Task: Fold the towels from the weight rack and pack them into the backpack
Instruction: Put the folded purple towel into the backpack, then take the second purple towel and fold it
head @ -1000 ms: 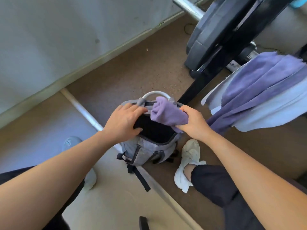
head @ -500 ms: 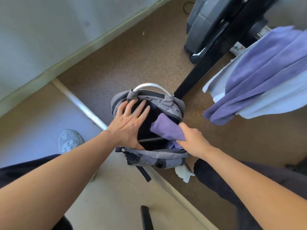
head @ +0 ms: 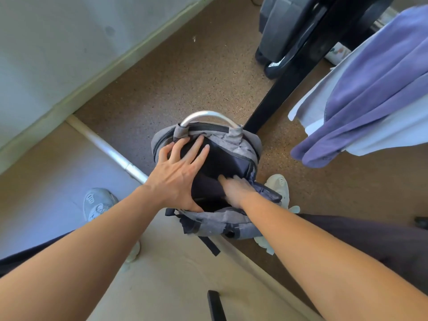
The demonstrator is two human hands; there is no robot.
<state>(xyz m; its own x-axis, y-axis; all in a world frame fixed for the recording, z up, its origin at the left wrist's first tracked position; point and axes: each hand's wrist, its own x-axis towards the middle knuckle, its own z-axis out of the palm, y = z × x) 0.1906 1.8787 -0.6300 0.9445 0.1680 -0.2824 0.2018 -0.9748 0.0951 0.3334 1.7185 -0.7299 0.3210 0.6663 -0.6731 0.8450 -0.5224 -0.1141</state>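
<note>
A grey backpack stands open on the floor between my feet, its dark inside facing up. My left hand lies flat with spread fingers on the dark inner panel and holds the opening apart. My right hand is blurred and reaches down into the opening; its fingers are partly hidden inside. The folded purple towel is out of sight inside the bag. On the weight rack at the right hang a purple towel and a pale blue towel, draped one over the other.
The black rack leg slants down to the floor just behind the backpack. Dark weight plates lean at the top. A metal bar lies on the floor to the left. My white shoes flank the bag.
My right hand has pushed the folded purple towel down into the backpack, and the towel has gone out of sight. My left hand has stayed pressed on the inside panel.
</note>
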